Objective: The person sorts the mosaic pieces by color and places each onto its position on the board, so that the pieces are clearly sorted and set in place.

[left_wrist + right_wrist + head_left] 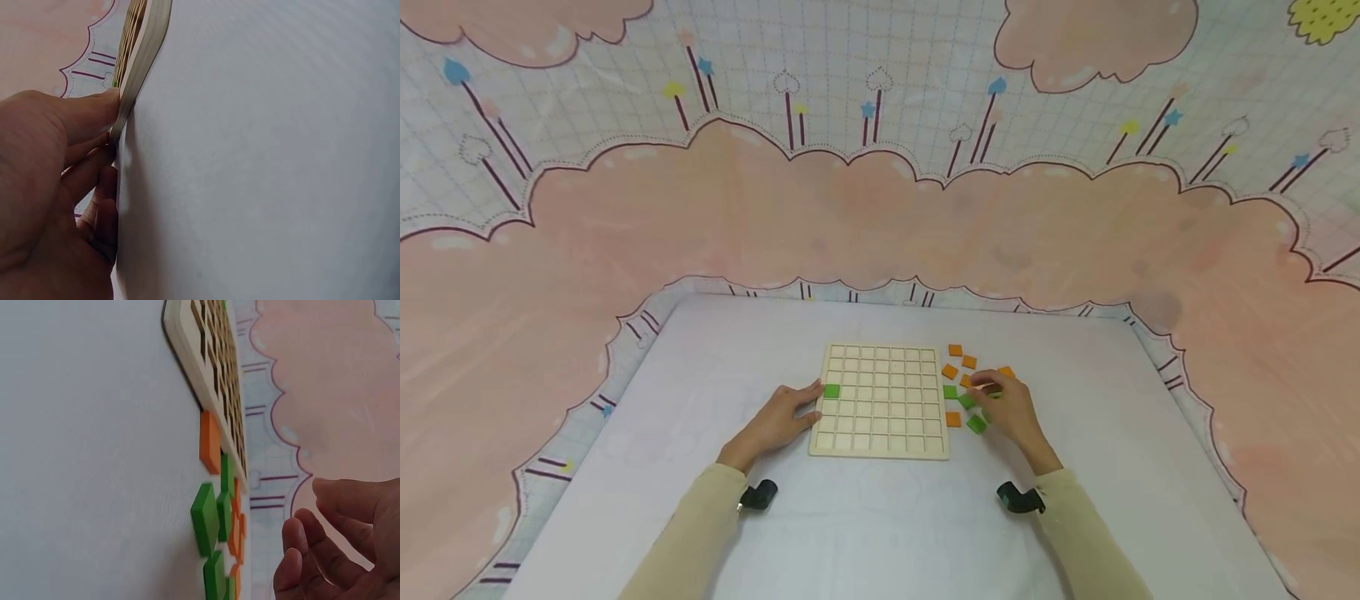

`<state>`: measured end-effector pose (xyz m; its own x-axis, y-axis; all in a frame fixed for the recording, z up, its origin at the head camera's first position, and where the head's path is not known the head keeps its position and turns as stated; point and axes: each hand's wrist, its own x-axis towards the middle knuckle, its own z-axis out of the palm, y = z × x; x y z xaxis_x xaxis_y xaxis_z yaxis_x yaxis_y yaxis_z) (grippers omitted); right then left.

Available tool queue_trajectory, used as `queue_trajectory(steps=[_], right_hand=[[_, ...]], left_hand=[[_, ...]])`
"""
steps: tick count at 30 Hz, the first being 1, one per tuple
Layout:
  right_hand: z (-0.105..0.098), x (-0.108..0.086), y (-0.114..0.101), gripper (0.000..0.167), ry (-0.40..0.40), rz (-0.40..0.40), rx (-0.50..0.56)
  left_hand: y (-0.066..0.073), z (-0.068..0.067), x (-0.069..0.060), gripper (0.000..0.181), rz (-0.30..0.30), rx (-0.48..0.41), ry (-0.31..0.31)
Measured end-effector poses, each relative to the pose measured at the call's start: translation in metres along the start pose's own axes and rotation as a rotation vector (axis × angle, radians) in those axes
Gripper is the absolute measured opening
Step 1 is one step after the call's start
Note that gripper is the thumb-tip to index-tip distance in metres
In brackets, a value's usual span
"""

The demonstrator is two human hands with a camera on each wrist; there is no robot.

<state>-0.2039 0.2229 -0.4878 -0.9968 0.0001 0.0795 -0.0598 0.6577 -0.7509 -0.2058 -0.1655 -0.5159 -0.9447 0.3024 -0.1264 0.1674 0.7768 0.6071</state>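
A square wooden grid board (880,410) lies flat on the white table, with one green tile (832,391) in a cell of its left column. At the board's left edge, the thumb and a finger of my left hand (777,417) touch the rim, spread apart. The left wrist view has that thumb against the board's side (145,56). Over the loose tiles right of the board hovers my right hand (1011,410), its fingers loosely bent and no tile visible between them. Beneath it are green tiles (205,519) and orange tiles (210,442), some hidden by the hand.
Orange tiles (955,350) are scattered by the board's upper right corner, and another orange tile (953,419) sits beside its right edge. The white table (865,525) extends around the board. Behind it hangs a patterned cloth (865,225).
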Motion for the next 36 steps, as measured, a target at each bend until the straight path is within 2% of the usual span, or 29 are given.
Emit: queue_trajectory(steps=[4,8,20,28,36], right_hand=[[-0.007,-0.002,0.011,0.025,-0.026,0.018,-0.024],[-0.014,-0.002,0.021,0.027,-0.038,0.021,-0.052],[-0.024,-0.008,0.036,0.028,-0.082,0.073,-0.108],[-0.014,-0.004,0.034,0.028,-0.095,0.114,-0.088],[-0.019,-0.007,0.035,0.029,-0.12,0.1,-0.142]], left_hand=[[0.001,-0.001,0.001,0.057,-0.009,-0.01,-0.012],[0.001,-0.004,0.001,0.057,0.018,0.005,0.0],[0.003,-0.003,0.002,0.056,0.012,-0.018,-0.002],[0.001,-0.008,-0.001,0.057,-0.008,-0.001,0.005],[0.002,-0.002,0.0,0.056,0.022,-0.035,0.003]])
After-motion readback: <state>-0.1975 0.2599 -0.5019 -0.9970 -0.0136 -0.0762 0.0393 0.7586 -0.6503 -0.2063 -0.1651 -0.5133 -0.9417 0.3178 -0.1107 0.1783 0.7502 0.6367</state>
